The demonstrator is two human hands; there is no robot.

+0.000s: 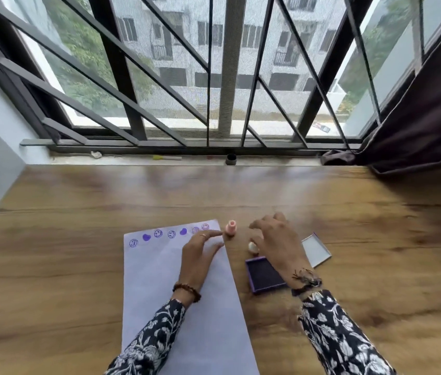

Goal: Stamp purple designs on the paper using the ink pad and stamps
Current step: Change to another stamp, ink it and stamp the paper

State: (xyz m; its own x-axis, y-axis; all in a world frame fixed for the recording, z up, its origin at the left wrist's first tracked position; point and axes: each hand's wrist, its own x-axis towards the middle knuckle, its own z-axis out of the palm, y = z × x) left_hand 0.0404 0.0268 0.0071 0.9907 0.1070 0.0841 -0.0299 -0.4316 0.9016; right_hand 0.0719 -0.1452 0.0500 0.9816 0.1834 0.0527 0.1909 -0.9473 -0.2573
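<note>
A white sheet of paper (165, 288) lies on the wooden table, with a row of purple smileys and hearts (170, 233) along its top edge. My left hand (200, 253) rests flat on the paper, fingers apart, its fingertips almost touching a pink stamp (231, 227) that stands upright just off the paper's top right corner. My right hand (276, 242) hovers over a small white stamp (253, 247), fingers spread above it and not clearly gripping it. The open purple ink pad (264, 274) sits below that hand.
The ink pad's lid (316, 250) lies to the right, partly behind my right wrist. A window sill at the table's far edge carries a yellow-tipped pen (166, 157) and a small dark cap (231, 159). A dark curtain (416, 131) hangs at the far right.
</note>
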